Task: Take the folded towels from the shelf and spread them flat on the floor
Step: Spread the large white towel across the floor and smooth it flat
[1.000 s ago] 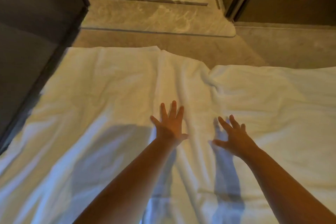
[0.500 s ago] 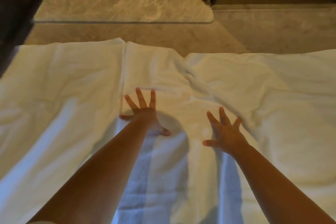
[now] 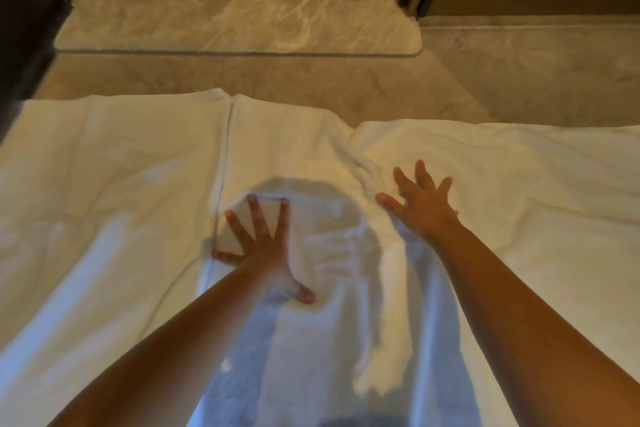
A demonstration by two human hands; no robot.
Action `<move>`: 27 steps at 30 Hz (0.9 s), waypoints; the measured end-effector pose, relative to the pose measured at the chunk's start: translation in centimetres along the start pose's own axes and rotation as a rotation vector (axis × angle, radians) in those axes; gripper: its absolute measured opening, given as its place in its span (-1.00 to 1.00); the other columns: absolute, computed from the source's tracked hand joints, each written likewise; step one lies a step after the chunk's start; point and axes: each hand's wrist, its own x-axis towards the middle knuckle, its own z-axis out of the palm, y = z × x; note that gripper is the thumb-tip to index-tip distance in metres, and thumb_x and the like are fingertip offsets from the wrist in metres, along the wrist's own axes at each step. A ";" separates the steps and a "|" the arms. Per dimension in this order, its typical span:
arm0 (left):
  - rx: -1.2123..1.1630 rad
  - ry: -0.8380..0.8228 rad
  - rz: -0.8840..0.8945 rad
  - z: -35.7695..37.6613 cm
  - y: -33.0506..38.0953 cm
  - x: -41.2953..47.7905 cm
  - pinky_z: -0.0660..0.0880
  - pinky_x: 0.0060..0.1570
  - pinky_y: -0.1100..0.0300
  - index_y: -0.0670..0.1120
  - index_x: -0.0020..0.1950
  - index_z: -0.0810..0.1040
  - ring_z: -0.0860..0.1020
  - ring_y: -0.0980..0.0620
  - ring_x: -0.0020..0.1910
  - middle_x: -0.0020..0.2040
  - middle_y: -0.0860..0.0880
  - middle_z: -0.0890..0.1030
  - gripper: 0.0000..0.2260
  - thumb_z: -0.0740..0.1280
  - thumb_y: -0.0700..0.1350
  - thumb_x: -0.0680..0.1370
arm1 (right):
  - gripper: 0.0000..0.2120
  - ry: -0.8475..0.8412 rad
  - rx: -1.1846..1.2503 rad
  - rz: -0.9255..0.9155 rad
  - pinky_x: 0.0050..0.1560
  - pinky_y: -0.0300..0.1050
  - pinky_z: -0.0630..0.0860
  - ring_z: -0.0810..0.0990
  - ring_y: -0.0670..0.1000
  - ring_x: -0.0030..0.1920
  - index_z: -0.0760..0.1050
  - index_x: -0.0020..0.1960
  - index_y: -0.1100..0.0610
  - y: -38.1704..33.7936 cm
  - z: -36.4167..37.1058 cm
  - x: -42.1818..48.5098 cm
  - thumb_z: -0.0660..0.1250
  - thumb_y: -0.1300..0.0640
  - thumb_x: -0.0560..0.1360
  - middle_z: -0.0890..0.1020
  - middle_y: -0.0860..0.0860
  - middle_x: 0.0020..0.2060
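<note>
**Step in hand:** I am smoothing the middle white terry towel (image 3: pixel 298 149), which lies unfolded on the beige marble floor (image 3: pixel 311 80) at the centre of the frame. A second white towel (image 3: pixel 104 184) lies just beside it at centre left, meeting it along a straight edge. A third white towel (image 3: pixel 519 184) lies at centre right and appears to overlap it.

**Hand state:** My left hand (image 3: pixel 266 250) lies flat on the middle towel, fingers spread wide, gripping nothing. My right hand (image 3: pixel 424 204) is likewise wide open, fingers fanned. It rests on the raised fold (image 3: pixel 367 166) where the middle and right towels meet.

**Procedure, as I judge it:**
1. I anchor with the left palm so the cloth does not slide.
2. I sweep the right palm toward the right of the frame to press the fold down.
3. I press lightly, because terry is likely to bunch ahead of a heavy palm.
4. I check the far edge at upper centre for a turned corner.

**Risk:** Dragging the right towel along would pull it off line.

I cannot make out the shelf, so I cannot tell whether folded towels remain.
</note>
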 end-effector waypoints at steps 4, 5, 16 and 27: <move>0.004 -0.018 -0.020 -0.2 0.1 -0.1 -0.07 0.10 -0.60 0.28 0.07 -0.72 -0.61 -0.34 0.24 0.14 -0.05 -0.79 0.40 0.59 0.23 0.00 | -0.34 0.021 -0.015 0.031 0.37 0.48 -0.07 -0.29 0.26 0.48 -0.12 0.47 -0.21 1.2 -1.5 2.1 -0.04 -0.39 0.45 -0.22 -0.05 0.52; 0.006 -0.023 -0.022 -0.2 0.2 0.0 -0.07 0.10 -0.60 0.28 0.07 -0.72 -0.62 -0.34 0.24 0.14 -0.04 -0.79 0.40 0.59 0.23 -0.01 | -0.31 0.033 -0.033 0.042 0.39 0.46 -0.06 -0.29 0.27 0.48 -0.14 0.47 -0.21 1.6 -2.0 2.5 0.01 -0.39 0.44 -0.24 -0.05 0.52; 0.018 -0.045 -0.038 -0.4 0.4 0.0 -0.10 0.09 -0.61 0.27 0.09 -0.72 -0.64 -0.34 0.21 0.15 -0.06 -0.78 0.41 0.60 0.21 -0.01 | -0.23 0.181 -0.017 0.051 0.31 0.46 0.08 -0.18 0.31 0.48 -0.18 0.48 -0.15 0.4 -1.6 -1.9 0.18 -0.30 0.45 -0.19 0.02 0.53; 0.022 0.010 0.007 -0.5 0.2 -0.2 -0.08 0.08 -0.61 0.26 0.14 -0.70 -0.60 -0.35 0.26 0.18 -0.05 -0.77 0.41 0.57 0.27 -0.03 | -0.10 -0.011 0.050 0.094 0.25 0.53 0.14 -0.32 0.32 0.46 -0.22 0.46 -0.22 0.6 3.9 -8.0 0.29 -0.33 0.35 -0.35 -0.05 0.49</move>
